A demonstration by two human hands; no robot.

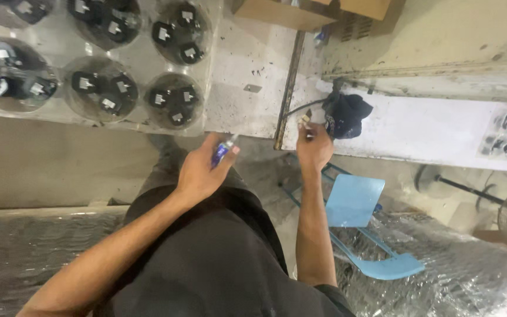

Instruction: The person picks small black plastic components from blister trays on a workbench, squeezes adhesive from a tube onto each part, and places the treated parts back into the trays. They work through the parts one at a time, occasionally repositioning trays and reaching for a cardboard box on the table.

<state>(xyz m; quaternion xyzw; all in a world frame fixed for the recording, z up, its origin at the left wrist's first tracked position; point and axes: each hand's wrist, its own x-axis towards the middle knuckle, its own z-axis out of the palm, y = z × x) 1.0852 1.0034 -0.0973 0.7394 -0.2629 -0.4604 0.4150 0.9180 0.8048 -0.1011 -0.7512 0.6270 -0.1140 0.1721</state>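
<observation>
Now both hands work at the counter (247,64) edge.
Left hand (198,173) fingers grip a small blue tube (222,152); right hand (314,149) fingers pinch a small pale piece (305,122).

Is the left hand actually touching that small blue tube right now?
Touching. The head view shows the left hand pinching the small blue tube between thumb and fingers, with no gap visible.

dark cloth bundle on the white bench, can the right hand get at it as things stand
Probably yes. The right hand sits just left of the dark cloth bundle with nothing between them, though its fingers already pinch a small object.
</observation>
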